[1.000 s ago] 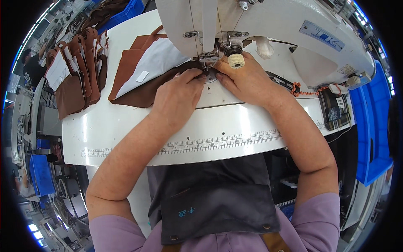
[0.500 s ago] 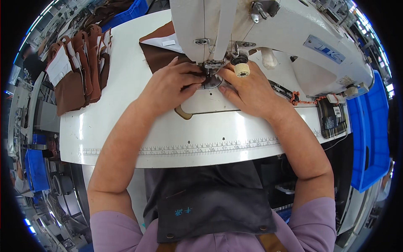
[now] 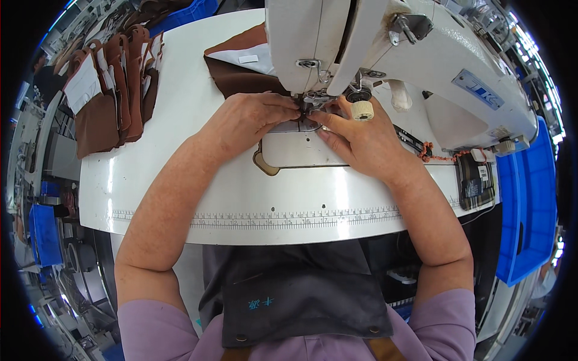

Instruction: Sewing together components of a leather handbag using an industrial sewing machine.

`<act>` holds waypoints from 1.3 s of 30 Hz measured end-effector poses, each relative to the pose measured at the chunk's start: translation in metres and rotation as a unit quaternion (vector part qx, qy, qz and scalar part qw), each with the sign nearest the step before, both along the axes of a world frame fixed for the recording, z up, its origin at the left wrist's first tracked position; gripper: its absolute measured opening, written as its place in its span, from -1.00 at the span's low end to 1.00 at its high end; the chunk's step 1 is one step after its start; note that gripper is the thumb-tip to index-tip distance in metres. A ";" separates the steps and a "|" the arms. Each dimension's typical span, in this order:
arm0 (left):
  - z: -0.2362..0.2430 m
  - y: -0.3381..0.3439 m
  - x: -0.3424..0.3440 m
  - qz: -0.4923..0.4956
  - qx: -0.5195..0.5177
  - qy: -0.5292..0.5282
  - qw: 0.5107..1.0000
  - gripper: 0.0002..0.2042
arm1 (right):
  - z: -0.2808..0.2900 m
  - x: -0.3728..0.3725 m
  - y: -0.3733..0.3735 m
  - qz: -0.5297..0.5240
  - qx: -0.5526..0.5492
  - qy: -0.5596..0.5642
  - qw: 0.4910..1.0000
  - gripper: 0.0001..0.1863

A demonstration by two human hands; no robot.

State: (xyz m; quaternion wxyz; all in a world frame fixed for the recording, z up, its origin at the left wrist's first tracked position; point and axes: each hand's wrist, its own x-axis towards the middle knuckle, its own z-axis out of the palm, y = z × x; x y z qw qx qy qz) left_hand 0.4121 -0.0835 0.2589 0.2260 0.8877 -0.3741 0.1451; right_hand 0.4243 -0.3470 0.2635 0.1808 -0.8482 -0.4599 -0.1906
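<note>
A brown fabric piece [image 3: 241, 77] with a white lining and a small white label lies at the left of the sewing machine [image 3: 301, 42], its near edge running in under the presser foot [image 3: 308, 107]. My left hand [image 3: 244, 122] presses its closed fingers on the fabric's near edge, left of the needle. From the other side, my right hand [image 3: 372, 143] has thumb and forefinger closed at the same fabric, close by the foot. The fingertips of both hands almost meet there. Machine parts and fingers hide the stitching point and the fabric's far end.
A stack of brown fabric pieces [image 3: 114, 90] with white parts stands at the left of the white table [image 3: 144, 186]. At the right are black snips [image 3: 409, 139] on an orange cord and a plaid pouch [image 3: 475, 180]. A blue bin [image 3: 527, 198] stands beyond the right edge.
The view has shifted slightly, so the machine appears farther right. Both hands stay by the presser foot, with the left fingers now flatter and closer together on the fabric.
</note>
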 end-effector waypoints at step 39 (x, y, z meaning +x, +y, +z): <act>-0.001 -0.003 0.021 0.157 -0.008 -0.107 0.982 -0.56 | -0.014 0.017 -0.007 -0.024 0.207 0.304 0.930 -0.59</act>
